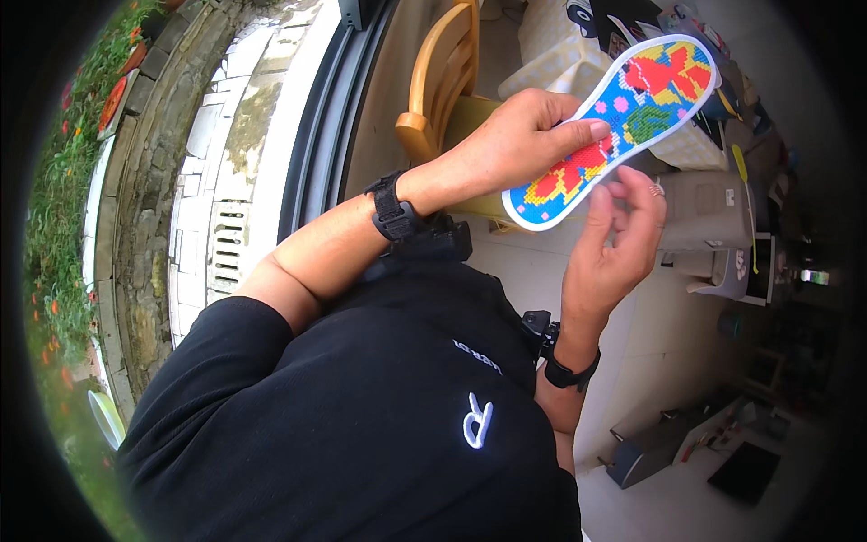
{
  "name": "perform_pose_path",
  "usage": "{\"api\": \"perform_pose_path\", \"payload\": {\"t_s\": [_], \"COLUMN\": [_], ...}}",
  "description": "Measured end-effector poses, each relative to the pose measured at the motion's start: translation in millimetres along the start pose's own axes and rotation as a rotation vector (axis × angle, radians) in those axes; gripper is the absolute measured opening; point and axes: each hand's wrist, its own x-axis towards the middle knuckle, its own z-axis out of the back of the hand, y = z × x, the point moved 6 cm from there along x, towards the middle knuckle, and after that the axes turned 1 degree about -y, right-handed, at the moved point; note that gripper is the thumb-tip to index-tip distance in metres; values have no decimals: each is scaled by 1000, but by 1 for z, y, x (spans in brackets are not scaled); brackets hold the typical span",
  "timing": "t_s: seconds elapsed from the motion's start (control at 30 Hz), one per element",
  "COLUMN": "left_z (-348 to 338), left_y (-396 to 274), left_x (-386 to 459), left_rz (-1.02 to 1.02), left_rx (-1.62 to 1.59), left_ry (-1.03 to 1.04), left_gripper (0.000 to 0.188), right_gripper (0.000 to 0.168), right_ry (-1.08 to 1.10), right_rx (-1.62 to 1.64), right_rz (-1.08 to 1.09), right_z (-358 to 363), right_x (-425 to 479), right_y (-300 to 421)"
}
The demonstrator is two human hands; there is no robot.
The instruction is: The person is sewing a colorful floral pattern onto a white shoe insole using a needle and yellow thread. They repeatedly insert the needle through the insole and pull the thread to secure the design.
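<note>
An insole with a cross-stitched pattern of red fish on blue and a white bound edge [542, 221] is held up in front of me. My left hand [528, 139] grips it at its narrow middle, thumb on the stitched face and fingers behind. Close to the insole's lower right edge is my right hand [613, 234], its fingers bent and a ring on one of them. Whether its fingertips touch the insole or pinch something thin cannot be made out. A bit of yellow thread [504, 225] shows just below the insole's lower end.
A wooden chair [423, 88] stands beyond my left forearm. Past the insole is a table with a checked cloth [548, 68], bearing assorted items. A grey-beige storage box [701, 210] lies to the right. On the left runs a dark door track [325, 101], with paving and plants outside.
</note>
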Motion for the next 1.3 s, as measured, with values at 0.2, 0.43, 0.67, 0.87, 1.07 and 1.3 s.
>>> {"api": "perform_pose_path", "payload": {"t_s": [0.2,0.43,0.67,0.87,1.07,1.3], "left_z": [-3,43,207,102,29,14], "left_y": [6,2,19,1,-17,-28], "left_x": [4,15,5,14,-2,-7], "left_rz": [-14,38,-16,1,-53,-137], "left_rx": [135,108,-245,-110,-39,102], "left_ry": [2,-74,-483,-373,-152,-115], "left_gripper": [35,35,31,30,34,39], "right_gripper": [8,21,10,16,13,22], "right_ry": [66,165,-658,-500,-100,87], "right_rx": [-368,1441,305,-204,203,-42], "right_rz": [367,-385,-529,-372,-533,-150], "right_z": [-11,86,376,275,57,6], "right_x": [4,30,-64,-65,-11,-5], "right_y": [11,-14,-214,-199,-46,9]}}
